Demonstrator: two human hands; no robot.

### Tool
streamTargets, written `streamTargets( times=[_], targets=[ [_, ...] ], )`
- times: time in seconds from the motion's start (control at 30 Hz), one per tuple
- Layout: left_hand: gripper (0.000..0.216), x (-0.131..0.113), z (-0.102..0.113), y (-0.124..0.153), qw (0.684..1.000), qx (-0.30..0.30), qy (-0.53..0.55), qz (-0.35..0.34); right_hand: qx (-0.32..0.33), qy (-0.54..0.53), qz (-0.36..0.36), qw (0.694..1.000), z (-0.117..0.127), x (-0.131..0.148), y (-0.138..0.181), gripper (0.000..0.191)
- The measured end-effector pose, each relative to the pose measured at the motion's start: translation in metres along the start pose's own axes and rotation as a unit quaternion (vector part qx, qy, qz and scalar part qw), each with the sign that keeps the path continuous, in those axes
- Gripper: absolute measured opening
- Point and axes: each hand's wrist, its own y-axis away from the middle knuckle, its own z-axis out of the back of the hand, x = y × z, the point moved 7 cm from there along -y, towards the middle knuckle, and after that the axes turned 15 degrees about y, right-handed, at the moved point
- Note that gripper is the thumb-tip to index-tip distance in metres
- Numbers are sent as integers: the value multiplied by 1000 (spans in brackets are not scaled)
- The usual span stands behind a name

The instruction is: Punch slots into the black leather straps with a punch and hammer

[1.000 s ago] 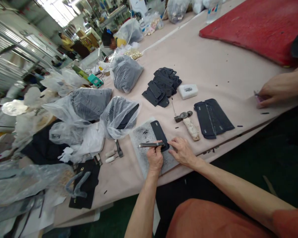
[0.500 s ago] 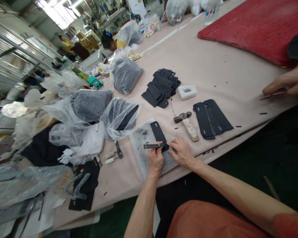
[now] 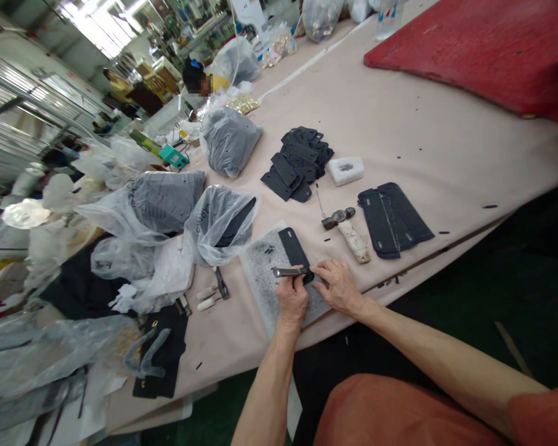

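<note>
My left hand is closed around a metal hole punch, a dark bar-like tool, tilted over the near end of a dark rounded piece. A small slot shows at the piece's far end; the punch's tip is hidden by my fingers. The piece lies on a speckled whitish board strewn with small dark scraps. My right hand rests at the piece's right edge, fingers stretched out, thumb and forefinger apart. A ball-peen hammer with a wrapped handle lies just beyond my right hand.
Further back are a heap of dark pieces, a white block and a stack of dark pieces. Plastic bags crowd the left. Small tools lie left of the board; a red sheet covers the far right.
A co-worker's hand at the right edge has gone out of view. The view has shifted slightly. My left hand tilts the punch a little differently; my right hand stays at the piece's edge.
</note>
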Motion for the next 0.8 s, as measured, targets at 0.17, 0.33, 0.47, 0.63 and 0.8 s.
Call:
streamTargets(
  times=[0.17, 0.33, 0.47, 0.63, 0.8],
  targets=[
    [21, -2, -4, -1, 999, 13, -30, -4, 28, -9, 23, 999, 2, 2, -2, 35],
    [21, 2, -5, -1, 1000, 10, -25, 2, -54, 11, -3, 998, 46, -23, -10, 28],
    [20, 3, -6, -1, 1000, 14, -21, 4, -70, 144, -97, 982, 83, -70, -19, 35],
    [18, 2, -7, -2, 1000, 16, -23, -1, 64, 204, -138, 967, 74, -97, -27, 43],
    [14, 1, -8, -2, 997, 27, -71, -2, 101, 142, -198, 964, 58, -98, -38, 39]
  ],
)
